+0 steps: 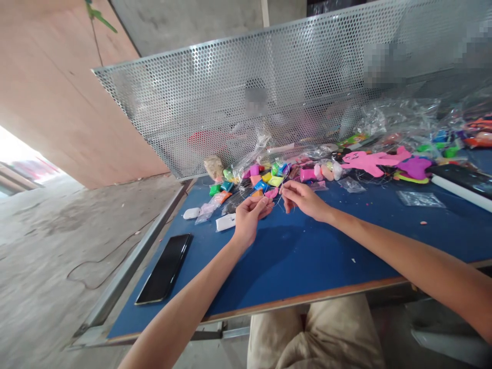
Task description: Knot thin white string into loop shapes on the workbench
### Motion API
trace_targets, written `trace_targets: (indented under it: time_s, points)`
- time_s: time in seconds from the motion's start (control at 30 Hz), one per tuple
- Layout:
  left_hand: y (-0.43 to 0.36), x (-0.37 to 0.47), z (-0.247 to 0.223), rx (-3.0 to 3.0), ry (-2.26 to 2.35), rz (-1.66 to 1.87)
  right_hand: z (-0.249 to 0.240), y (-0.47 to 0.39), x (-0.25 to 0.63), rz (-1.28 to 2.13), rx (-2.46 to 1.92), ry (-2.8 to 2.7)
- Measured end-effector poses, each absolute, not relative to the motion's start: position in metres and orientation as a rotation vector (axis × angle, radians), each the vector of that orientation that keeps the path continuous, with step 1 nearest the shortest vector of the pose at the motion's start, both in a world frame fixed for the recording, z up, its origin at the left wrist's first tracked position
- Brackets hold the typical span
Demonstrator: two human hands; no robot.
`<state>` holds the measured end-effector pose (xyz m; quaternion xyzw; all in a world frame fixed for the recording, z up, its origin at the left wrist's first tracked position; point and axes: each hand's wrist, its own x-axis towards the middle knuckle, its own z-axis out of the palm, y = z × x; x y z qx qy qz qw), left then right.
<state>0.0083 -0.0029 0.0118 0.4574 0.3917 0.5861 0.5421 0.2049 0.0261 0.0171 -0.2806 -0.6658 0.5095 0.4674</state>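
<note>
Over the flat blue bench (pixel 292 261), the left hand (pixel 248 218) clamps its fingers on a small pink piece (pixel 271 193); whether the right hand (pixel 305 199) grips the thin pale thread (pixel 280 199), I cannot tell. This thread may snag, because colourful shiny packets (pixel 275 181) lie near.

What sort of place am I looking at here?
Probably a small craft workshop: a blue worktable strewn with colourful little packets toward its far side, and a perforated metal screen behind them.
</note>
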Motion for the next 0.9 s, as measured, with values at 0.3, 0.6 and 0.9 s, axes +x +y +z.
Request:
trace_targets:
  time_s: [0.3,0.6,0.9]
  points:
    - [-0.005,0.008,0.008,1.071,0.831,1.371,0.02,0.025,0.208,1.056,-0.807,-1.799]
    - [-0.004,0.011,0.006,1.105,0.866,1.407,0.023,0.024,0.207,0.973,-0.857,-1.83]
    - [-0.005,0.01,0.007,1.18,0.914,1.446,0.023,0.025,0.208,1.007,-0.872,-1.766]
